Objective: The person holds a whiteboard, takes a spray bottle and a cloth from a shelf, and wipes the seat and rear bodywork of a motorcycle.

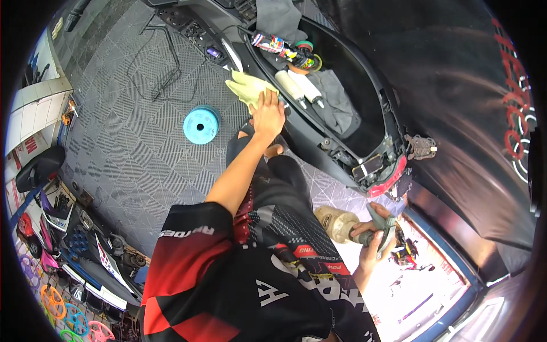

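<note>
My left hand [268,117] holds a pale yellow cloth [245,88], its fingers bent over it, against the outer side of a dark scooter body [296,122]. Part of the cloth hangs free beyond my fingers. At the lower right, my right hand [373,245] is closed around the grey-green upper part of a beige container [336,223] that looks like a bottle. Grey-green material sticks up between the fingers there, and its kind is hard to make out. The container is tilted, its wide end toward my legs.
In the scooter's open compartment lie white bottles [305,85], a printed can [273,43] and a grey cloth [336,108]. A round blue stool [201,124] stands left of my knee. A black cable [165,74] lies on the patterned floor. A bright light panel [421,285] is at lower right.
</note>
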A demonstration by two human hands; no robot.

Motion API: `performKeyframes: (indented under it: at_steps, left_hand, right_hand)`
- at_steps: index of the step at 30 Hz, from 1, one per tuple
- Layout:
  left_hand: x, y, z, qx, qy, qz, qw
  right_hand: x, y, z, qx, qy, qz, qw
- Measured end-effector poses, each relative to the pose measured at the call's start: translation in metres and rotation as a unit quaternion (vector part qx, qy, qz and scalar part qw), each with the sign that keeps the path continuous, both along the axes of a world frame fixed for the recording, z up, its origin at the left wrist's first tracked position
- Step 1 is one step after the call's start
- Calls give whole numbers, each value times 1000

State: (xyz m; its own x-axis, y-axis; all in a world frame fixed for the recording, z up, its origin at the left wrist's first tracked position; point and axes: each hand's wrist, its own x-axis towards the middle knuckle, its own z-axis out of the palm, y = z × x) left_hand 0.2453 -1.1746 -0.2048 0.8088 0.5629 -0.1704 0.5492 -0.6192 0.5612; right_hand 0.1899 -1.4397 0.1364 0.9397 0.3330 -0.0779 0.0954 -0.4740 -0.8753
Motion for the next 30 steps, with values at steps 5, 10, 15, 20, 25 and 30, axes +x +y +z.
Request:
performKeyframes:
  at_steps: [5,10,15,20,25,30]
  left_hand:
    - [-42,-49,14,9,-15,-114,993]
    - [-1,-7,11,-15,28,-34,999]
    - [-37,-49,14,8,26,-107,994]
    - [-9,-18,3,20,-8,-61,998]
    - [-24,-36,11,18,18,-69,997]
    - [-37,-36,4,33,40,-145,988]
  right_hand:
    - [3,-3,-6,-18,-25,16,999]
    - [4,9,-2,-60,-13,57,996]
    - [5,20,0,-17,12,9,1000]
    - [2,29,0,-19,17,9,1000]
    - [2,23,-3,-90,30,46,994]
    - [2,37,-3,-80,57,-6,995]
